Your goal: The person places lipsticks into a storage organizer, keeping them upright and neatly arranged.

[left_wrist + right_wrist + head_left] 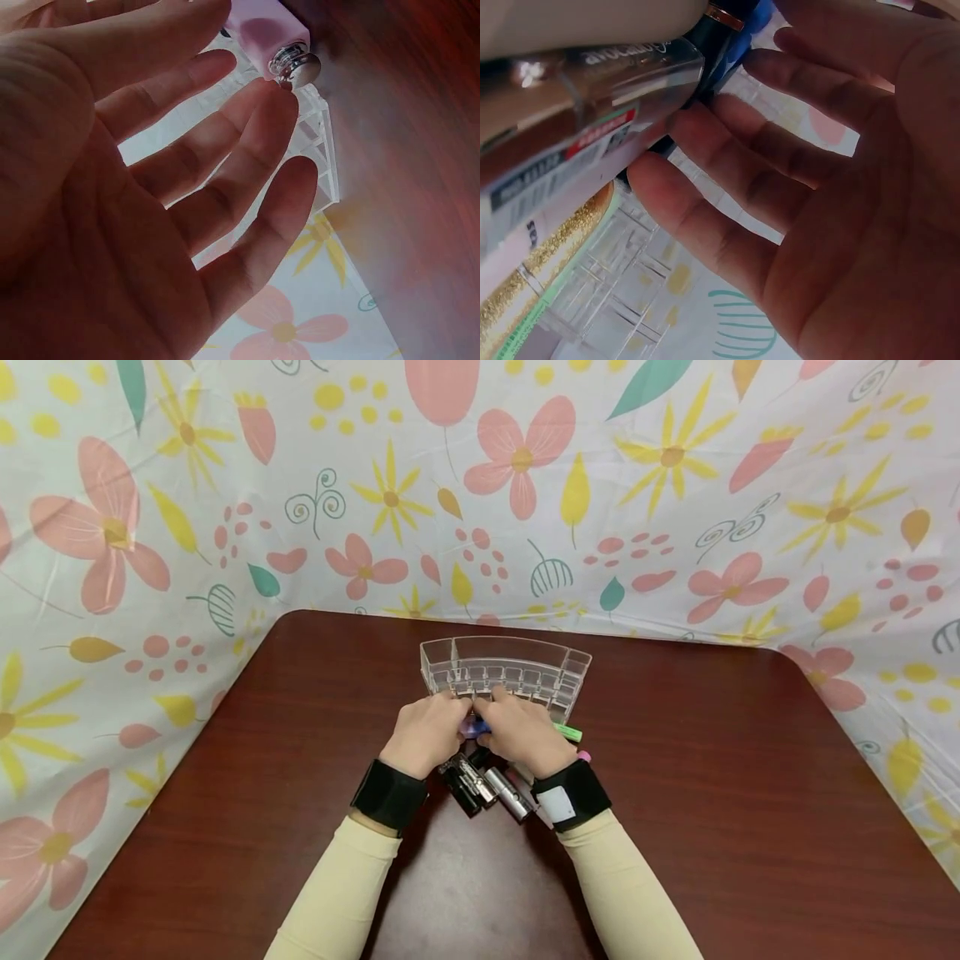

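My left hand (426, 731) and right hand (525, 733) are close together over a pile of cosmetic tubes, in front of a clear compartment organizer (513, 650). In the left wrist view, the left fingers are loosely bent, near a pink tube (268, 34) with a silvery round end. In the right wrist view, the right fingertips reach to a brownish clear tube (607, 112) with a barcode label. A blue thing (759, 22) lies near the right thumb. Whether either hand pinches the purple and blue items between them is partly hidden.
Black tubes (459, 789) and a silver tube (508, 794) lie between the wrists. A green tube (567, 732) and a pink end (584, 757) stick out right of the right hand. The brown table (720, 793) meets a flowered cloth (645, 585) behind.
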`<state>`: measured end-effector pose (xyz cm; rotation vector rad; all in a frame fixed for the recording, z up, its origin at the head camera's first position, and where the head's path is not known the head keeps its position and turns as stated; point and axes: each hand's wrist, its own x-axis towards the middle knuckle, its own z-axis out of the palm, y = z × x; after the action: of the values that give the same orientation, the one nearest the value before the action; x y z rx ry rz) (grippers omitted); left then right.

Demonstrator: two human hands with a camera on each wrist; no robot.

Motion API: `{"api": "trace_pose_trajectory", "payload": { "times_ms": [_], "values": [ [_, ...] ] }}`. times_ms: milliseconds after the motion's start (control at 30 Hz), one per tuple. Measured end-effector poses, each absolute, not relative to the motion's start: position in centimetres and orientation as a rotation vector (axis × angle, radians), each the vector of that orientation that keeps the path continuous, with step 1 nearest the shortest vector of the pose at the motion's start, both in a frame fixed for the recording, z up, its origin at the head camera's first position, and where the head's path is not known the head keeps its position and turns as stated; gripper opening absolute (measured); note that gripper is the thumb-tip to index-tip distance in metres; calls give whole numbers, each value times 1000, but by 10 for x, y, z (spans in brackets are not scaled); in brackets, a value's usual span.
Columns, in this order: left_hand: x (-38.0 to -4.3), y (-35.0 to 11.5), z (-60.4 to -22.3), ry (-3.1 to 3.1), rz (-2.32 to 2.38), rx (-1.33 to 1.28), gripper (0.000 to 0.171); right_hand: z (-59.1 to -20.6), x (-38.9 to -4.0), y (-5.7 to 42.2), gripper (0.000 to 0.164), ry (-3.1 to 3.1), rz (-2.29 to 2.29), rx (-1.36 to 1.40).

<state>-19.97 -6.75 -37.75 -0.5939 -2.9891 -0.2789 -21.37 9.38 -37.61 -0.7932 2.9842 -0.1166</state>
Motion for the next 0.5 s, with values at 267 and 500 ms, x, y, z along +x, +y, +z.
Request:
{"api": "trace_pose_trajectory", "payload": {
  "times_ms": [267,500],
  "values": [
    [-202,-64,-382,-3007,-184,-527,17,-382,-215,92,20,3009,-82,-817],
    [-202,-63,-383,-3023,-154,-517,15,-384,-215,91,17,3007,-69,-811]
  ]
}}
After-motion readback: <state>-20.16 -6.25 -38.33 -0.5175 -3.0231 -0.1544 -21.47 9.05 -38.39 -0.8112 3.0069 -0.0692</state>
